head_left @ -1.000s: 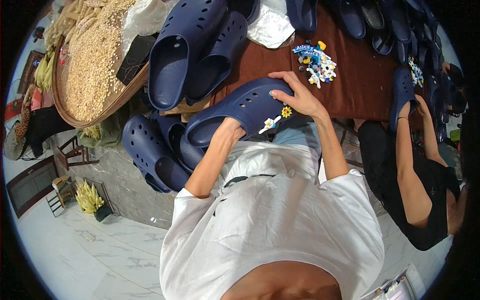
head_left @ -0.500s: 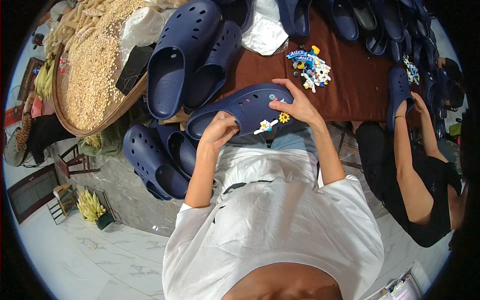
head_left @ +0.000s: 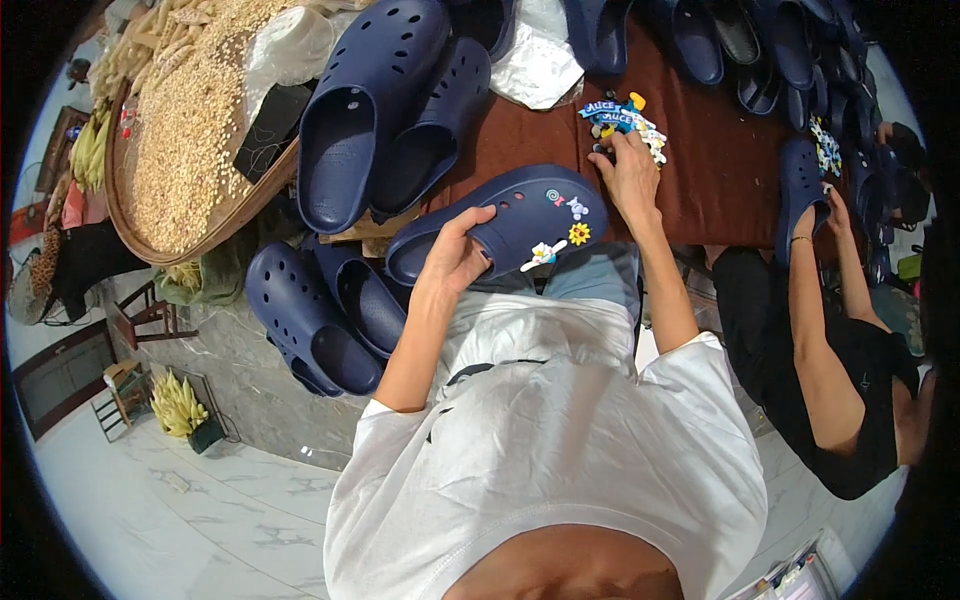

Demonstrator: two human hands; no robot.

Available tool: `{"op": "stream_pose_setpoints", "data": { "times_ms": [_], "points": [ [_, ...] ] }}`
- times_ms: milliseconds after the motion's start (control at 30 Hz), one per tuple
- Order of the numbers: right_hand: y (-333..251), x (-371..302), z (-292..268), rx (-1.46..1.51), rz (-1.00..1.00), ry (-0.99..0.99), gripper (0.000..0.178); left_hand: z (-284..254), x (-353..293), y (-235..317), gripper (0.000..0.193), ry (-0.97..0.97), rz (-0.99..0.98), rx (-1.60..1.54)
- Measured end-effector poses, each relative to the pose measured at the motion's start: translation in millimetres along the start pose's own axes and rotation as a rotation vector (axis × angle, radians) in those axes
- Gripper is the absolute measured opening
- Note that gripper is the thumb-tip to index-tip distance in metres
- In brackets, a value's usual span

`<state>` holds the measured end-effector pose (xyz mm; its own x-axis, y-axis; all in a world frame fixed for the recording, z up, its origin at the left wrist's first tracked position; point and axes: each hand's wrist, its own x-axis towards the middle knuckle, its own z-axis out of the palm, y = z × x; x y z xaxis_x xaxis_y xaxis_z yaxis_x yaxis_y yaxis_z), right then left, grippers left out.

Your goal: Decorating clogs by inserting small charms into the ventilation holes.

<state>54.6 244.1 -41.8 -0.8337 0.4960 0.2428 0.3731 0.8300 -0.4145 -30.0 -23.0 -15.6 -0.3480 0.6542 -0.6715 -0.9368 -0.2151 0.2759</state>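
Note:
A navy clog (head_left: 530,212) lies in front of me with its toe to the right, gripped at the heel-side opening by my left hand (head_left: 458,256). Several charms sit on its upper, among them a yellow flower (head_left: 579,234), a white figure (head_left: 542,256), a greyish figure (head_left: 578,208) and a spiral (head_left: 553,197). Beyond the toe, my right hand (head_left: 632,182) reaches down to a pile of colourful shoe charms (head_left: 614,116). Its thumb is apart from the bent fingers, and its fingertips touch the near side of the pile, covering part of it.
More navy clogs (head_left: 340,160) stand at the left, with others (head_left: 310,320) below them and along the far edge of the brown-covered table (head_left: 725,150). A round tray of kernels (head_left: 190,150) is at far left. On the right, a co-worker's hand (head_left: 838,212) is beside another clog (head_left: 800,185).
My right hand has left the clog and moved up to the charm pile. A greyish figure charm now shows on the toe. The left hand's thumb now lies over the clog's upper.

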Motion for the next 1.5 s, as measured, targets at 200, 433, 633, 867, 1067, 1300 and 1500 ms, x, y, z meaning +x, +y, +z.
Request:
{"op": "stream_pose_setpoints", "data": {
  "times_ms": [200,433,633,867,1067,1300,1500],
  "points": [
    [-1,3,-6,0.064,0.035,-0.013,0.018,4,-3,-6,0.028,-0.019,0.006,-0.035],
    [-71,-12,-55,0.557,-0.185,-0.238,0.015,15,-13,-14,0.029,0.076,0.068,-0.045],
    [-95,-30,-51,0.392,-0.310,-0.286,0.018,18,-17,-22,0.027,0.075,0.096,0.015],
    [-93,-31,-46,0.438,-0.262,-0.265,0.018,15,-17,-28,0.027,0.112,0.107,0.097],
    [-94,-34,-45,0.404,-0.275,-0.225,0.014,19,-20,-31,0.026,0.094,0.128,0.078],
    [-92,-36,-45,0.412,-0.293,-0.198,0.014,18,-19,-34,0.026,0.111,0.120,0.058],
    [-90,-33,-49,0.468,-0.145,-0.272,0.025,21,-27,-41,0.028,0.140,0.187,0.138]
  ]
}}
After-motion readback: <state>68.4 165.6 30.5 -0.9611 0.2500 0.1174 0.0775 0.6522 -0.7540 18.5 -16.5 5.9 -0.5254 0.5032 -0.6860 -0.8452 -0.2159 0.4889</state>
